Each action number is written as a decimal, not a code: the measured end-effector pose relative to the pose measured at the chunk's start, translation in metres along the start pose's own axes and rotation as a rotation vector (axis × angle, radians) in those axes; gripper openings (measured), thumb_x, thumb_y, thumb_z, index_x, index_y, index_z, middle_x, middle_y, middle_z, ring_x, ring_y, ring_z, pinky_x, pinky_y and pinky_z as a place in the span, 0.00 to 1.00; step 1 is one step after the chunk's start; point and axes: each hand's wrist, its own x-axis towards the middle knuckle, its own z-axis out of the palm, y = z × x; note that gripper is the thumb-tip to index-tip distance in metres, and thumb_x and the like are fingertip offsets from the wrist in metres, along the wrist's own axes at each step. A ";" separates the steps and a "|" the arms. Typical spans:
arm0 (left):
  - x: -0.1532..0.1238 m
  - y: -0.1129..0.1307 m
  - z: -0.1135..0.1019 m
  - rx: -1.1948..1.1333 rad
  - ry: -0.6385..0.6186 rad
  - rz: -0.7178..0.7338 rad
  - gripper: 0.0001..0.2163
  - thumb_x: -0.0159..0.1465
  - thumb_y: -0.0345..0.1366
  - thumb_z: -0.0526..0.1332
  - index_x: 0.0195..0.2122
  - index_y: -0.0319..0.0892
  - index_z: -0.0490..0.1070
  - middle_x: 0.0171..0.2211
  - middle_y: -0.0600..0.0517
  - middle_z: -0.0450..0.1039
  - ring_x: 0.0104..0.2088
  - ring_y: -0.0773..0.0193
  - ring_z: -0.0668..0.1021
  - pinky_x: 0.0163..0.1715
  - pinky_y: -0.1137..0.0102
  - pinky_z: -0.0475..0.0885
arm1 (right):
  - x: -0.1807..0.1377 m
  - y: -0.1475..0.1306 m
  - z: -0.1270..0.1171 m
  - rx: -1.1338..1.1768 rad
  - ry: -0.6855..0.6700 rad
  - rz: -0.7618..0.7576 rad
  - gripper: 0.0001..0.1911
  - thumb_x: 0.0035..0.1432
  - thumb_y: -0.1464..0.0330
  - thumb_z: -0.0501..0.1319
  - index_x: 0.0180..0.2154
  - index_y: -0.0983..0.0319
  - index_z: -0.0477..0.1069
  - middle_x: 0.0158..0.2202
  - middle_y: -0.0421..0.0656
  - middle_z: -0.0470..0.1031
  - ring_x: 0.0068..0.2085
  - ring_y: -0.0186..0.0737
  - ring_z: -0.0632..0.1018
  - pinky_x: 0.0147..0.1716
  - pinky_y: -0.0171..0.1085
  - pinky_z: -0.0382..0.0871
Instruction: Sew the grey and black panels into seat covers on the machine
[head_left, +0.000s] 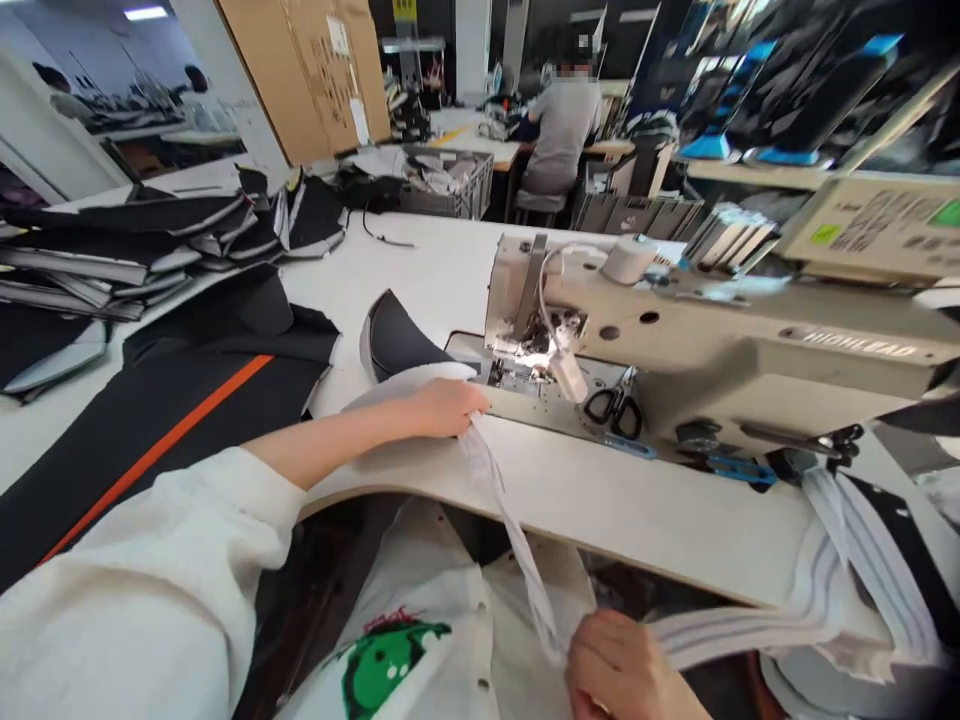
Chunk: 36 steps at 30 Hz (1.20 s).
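My left hand [442, 407] lies on the white table [615, 500] just left of the sewing machine's needle area [536, 350], fingers closed on a white strip [495, 480] where it meets a curved black and white fabric piece [394, 345]. The strip runs down off the table edge to my right hand [626, 665], which is closed around it below the table, near my lap. More white strips [840, 590] hang over the table edge at the right.
A beige sewing machine [750, 350] fills the right side, with black scissors [615, 408] on its bed. Black fabric with an orange stripe [172, 430] lies at left, with stacked black pieces [112, 260] behind. Beyond them are a grey crate [450, 185] and a seated person [562, 130].
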 end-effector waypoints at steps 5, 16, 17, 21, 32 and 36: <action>0.010 0.004 0.007 0.280 -0.028 0.159 0.07 0.56 0.25 0.54 0.32 0.38 0.71 0.31 0.47 0.72 0.34 0.58 0.74 0.30 0.67 0.64 | -0.008 -0.006 0.043 0.111 -0.543 0.135 0.05 0.45 0.75 0.58 0.25 0.58 0.65 0.19 0.38 0.72 0.21 0.40 0.75 0.22 0.36 0.55; 0.032 -0.019 0.015 0.295 0.026 0.061 0.10 0.58 0.24 0.52 0.36 0.37 0.71 0.35 0.45 0.71 0.38 0.57 0.74 0.32 0.67 0.64 | 0.088 0.056 0.005 -0.078 -0.337 -0.186 0.08 0.59 0.71 0.55 0.36 0.58 0.73 0.42 0.44 0.78 0.40 0.41 0.76 0.38 0.41 0.67; 0.027 -0.015 0.013 0.276 0.026 0.040 0.11 0.60 0.26 0.52 0.41 0.38 0.71 0.38 0.45 0.71 0.39 0.57 0.74 0.33 0.67 0.64 | 0.108 0.071 0.003 -0.144 -0.243 -0.182 0.11 0.61 0.68 0.55 0.44 0.58 0.72 0.51 0.47 0.73 0.48 0.44 0.73 0.45 0.44 0.65; -0.009 -0.004 0.002 0.258 -0.023 -0.195 0.29 0.62 0.46 0.56 0.62 0.39 0.55 0.54 0.40 0.64 0.44 0.52 0.73 0.34 0.66 0.68 | 0.160 0.130 0.012 -0.330 -0.114 -0.068 0.25 0.63 0.57 0.54 0.56 0.66 0.65 0.57 0.58 0.65 0.55 0.54 0.67 0.50 0.49 0.60; -0.008 -0.027 0.038 0.023 -0.011 -0.167 0.28 0.61 0.34 0.53 0.63 0.34 0.53 0.65 0.38 0.48 0.53 0.48 0.70 0.47 0.59 0.71 | 0.181 0.154 0.028 -0.257 -0.070 0.135 0.25 0.66 0.61 0.48 0.59 0.68 0.61 0.60 0.54 0.62 0.55 0.51 0.64 0.48 0.46 0.58; -0.003 -0.031 0.037 -0.172 0.041 -0.060 0.23 0.67 0.40 0.48 0.61 0.36 0.58 0.63 0.40 0.54 0.58 0.52 0.66 0.53 0.63 0.67 | 0.175 0.163 0.024 -0.232 -0.097 0.164 0.22 0.66 0.67 0.47 0.58 0.66 0.63 0.61 0.53 0.62 0.56 0.48 0.65 0.49 0.45 0.56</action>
